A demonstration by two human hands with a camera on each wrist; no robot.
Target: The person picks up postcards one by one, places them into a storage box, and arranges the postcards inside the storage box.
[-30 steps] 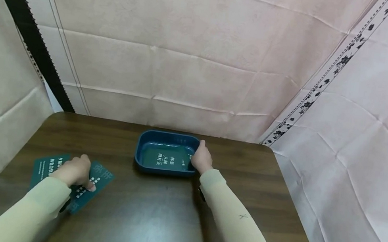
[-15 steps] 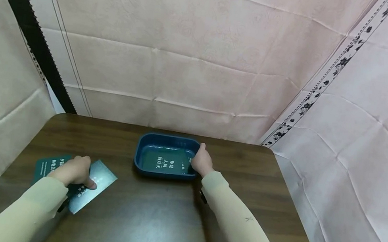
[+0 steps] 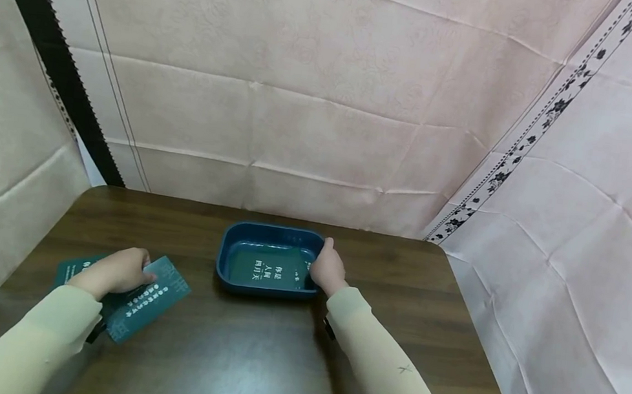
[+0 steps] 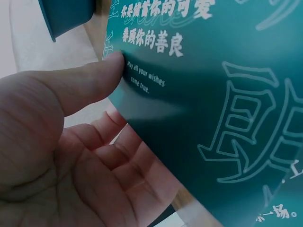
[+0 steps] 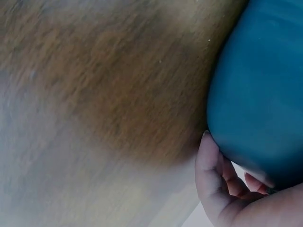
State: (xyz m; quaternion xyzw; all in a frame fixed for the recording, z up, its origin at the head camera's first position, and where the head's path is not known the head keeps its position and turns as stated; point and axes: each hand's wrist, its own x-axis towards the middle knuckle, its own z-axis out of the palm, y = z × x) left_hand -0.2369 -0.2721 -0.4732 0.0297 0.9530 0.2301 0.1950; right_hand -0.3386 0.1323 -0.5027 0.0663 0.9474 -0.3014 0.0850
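Now my left hand [image 3: 114, 271] is pinching a teal card [image 3: 149, 298] at the table's [image 3: 251, 358] left side, thumb on its printed face, fingers curling behind; more cards [image 3: 70, 270] are hiding under my wrist, count unclear. My right hand [image 3: 329, 270] is gripping the right rim of the blue tray [image 3: 229, 242] at the table's far middle, fingertips mostly tucked out of sight. Inside it, a card [image 3: 268, 267] is lying flat, its right end covered by my hand.
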